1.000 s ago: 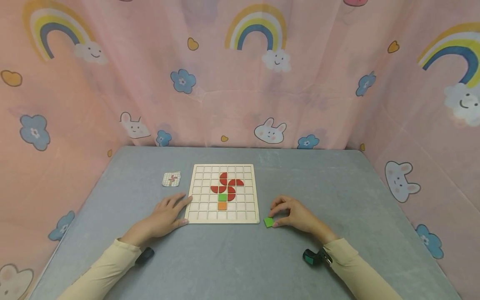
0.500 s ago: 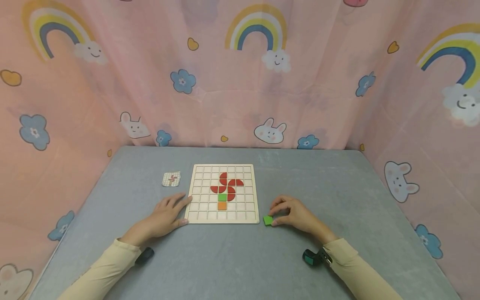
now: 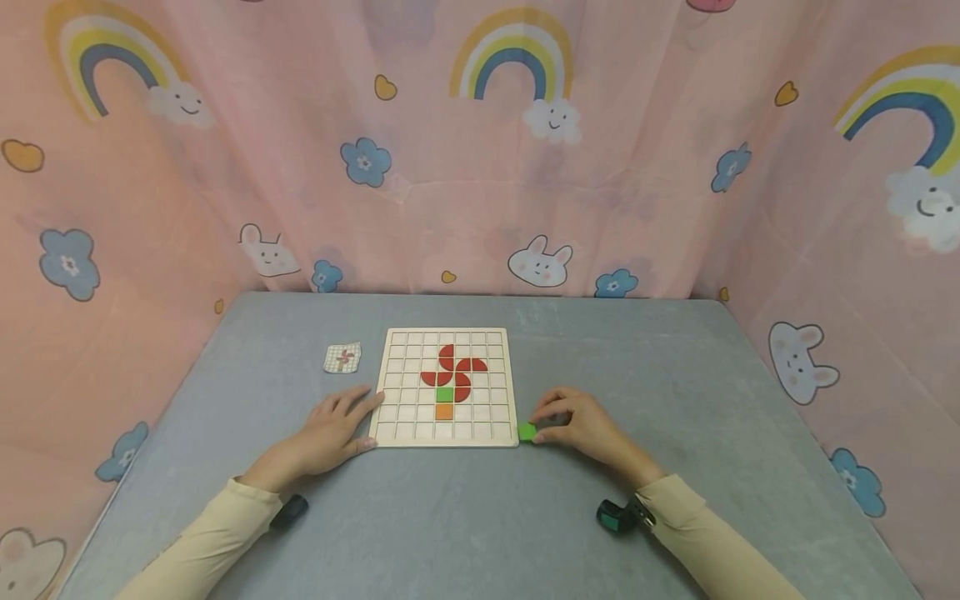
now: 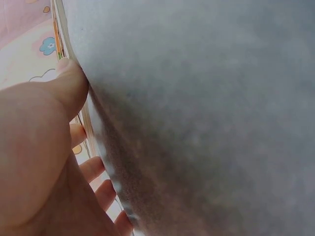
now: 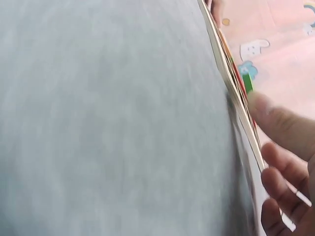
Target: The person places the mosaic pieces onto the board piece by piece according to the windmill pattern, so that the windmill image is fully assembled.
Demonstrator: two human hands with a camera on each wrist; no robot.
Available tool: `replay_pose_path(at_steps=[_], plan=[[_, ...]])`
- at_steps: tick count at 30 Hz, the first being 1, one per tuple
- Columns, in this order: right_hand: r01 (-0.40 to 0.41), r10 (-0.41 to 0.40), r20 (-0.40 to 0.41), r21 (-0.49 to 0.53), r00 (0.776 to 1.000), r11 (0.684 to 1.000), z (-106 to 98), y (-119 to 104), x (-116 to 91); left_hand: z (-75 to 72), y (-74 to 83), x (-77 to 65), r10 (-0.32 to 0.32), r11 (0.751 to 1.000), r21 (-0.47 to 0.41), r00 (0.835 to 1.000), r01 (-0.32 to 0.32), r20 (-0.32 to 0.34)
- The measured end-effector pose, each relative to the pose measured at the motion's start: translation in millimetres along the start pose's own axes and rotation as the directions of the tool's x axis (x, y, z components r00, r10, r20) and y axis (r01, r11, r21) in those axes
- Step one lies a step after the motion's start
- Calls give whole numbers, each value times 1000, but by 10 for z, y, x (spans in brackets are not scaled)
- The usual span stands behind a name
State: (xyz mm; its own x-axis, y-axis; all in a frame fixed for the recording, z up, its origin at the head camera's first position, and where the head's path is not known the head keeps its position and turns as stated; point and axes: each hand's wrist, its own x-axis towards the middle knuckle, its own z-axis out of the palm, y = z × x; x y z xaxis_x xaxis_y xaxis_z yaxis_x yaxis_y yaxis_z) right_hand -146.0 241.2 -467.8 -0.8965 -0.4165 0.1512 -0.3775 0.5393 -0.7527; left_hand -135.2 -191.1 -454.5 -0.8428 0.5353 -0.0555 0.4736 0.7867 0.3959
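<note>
My right hand [image 3: 581, 425] pinches a green square tile [image 3: 526, 432] between thumb and fingers, just over the right edge of a wooden grid board [image 3: 491, 430]. In the right wrist view the green tile [image 5: 248, 83] sticks up past the thumb tip. Against the board's left edge rests my left hand [image 3: 330, 429], fingers relaxed, with the thumb at the near left corner. Several red quarter-circle pieces [image 3: 471, 365] form a pinwheel on the grid. Below them lie a green square [image 3: 445, 395] and then an orange square [image 3: 444, 412] in one column.
A small printed card [image 3: 342, 358] with a pinwheel picture lies left of the board on the grey table [image 3: 450, 517]. Behind the table hangs a pink patterned curtain [image 3: 465, 192]. Both wrists wear dark camera mounts.
My right hand has moved left with the green tile, from beside the board to its right edge, and the tile has turned a little. The left hand stays where it was.
</note>
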Motion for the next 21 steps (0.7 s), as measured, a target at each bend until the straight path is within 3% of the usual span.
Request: replay_pose_path(at_steps=[9, 15, 21], plan=[[-37, 37, -41, -14, 998, 999, 154, -113, 82, 14, -13, -10, 14, 1000, 8, 1000, -14, -15], [-54, 53, -61, -19, 997, 998, 265, -217, 134, -3, 13, 2, -13, 1000, -11, 1000, 13, 8], [-52, 51, -64, -9, 997, 999, 375, -314, 187, 19, -19, -9, 13, 1000, 4, 1000, -13, -11]])
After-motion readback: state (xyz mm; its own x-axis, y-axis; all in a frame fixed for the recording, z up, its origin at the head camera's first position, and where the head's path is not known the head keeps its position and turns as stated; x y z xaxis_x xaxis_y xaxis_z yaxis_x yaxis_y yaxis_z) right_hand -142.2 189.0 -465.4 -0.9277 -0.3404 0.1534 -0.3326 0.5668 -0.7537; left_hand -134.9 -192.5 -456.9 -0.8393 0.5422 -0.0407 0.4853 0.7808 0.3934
